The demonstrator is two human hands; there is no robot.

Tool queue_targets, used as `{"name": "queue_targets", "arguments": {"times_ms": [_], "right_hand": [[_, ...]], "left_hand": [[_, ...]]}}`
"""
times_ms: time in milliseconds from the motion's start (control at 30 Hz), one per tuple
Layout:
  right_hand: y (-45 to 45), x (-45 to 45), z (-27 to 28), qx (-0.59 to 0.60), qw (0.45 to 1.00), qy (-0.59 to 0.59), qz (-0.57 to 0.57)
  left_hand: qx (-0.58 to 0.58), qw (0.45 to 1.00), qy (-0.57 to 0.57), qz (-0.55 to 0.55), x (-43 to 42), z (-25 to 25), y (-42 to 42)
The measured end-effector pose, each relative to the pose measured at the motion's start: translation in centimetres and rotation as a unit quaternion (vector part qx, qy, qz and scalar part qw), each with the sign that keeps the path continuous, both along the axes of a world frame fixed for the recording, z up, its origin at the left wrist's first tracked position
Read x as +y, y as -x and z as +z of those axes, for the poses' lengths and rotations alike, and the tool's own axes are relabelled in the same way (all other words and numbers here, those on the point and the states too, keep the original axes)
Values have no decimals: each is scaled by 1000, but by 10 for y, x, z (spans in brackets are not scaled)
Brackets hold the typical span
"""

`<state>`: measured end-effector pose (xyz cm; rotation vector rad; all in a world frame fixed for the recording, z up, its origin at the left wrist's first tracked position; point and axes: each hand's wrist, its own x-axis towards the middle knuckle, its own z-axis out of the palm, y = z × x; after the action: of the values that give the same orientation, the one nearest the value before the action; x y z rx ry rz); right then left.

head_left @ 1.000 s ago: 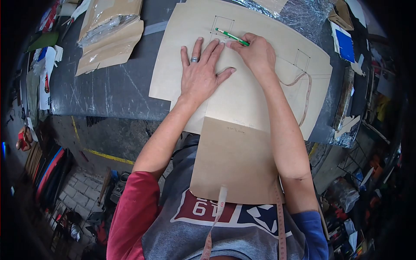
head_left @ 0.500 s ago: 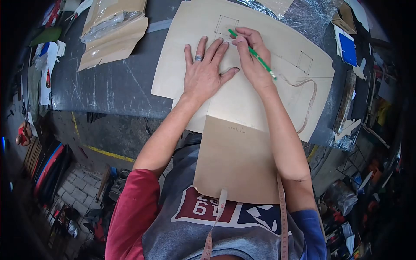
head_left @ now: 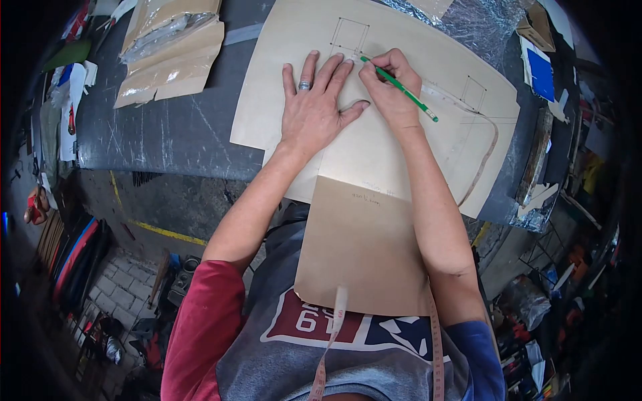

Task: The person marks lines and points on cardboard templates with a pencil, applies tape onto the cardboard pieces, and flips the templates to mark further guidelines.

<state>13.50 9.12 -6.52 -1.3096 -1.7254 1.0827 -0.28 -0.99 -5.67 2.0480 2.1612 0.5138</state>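
Note:
My left hand [head_left: 313, 110] lies flat with fingers spread on a large beige card sheet [head_left: 274, 87]. One fingertip is at the end of a measuring tape [head_left: 493, 144], which runs right across the sheet and curves down its right side. My right hand [head_left: 393, 90] is closed around a green pencil [head_left: 408, 95]. The pencil's tip touches the sheet, or nearly so, close to a drawn rectangle [head_left: 351, 33] with dotted corners. A smaller rectangle [head_left: 473, 92] is drawn at the right. A brown card flap [head_left: 364, 247] hangs from the near edge toward my shirt.
The card rests on a dark scratched table [head_left: 167, 134]. A torn brown paper package [head_left: 170, 60] lies at the left. Clear plastic film [head_left: 478, 30], a small cardboard box [head_left: 535, 28] and a blue item [head_left: 537, 72] sit at the right. A worn wooden bar [head_left: 533, 157] lies near the right edge.
My right hand with the pencil has shifted slightly down, and the pencil tip has moved to the rectangle's lower right corner. The tape now lies straighter across the sheet. My left hand stays flat.

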Motion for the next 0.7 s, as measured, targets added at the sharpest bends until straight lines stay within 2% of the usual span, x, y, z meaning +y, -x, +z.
{"name": "queue_targets", "arguments": {"times_ms": [700], "right_hand": [[0, 2, 2, -19, 1000, -3, 8]], "left_hand": [[-10, 1000, 0, 2, 0, 1, 0]]}}
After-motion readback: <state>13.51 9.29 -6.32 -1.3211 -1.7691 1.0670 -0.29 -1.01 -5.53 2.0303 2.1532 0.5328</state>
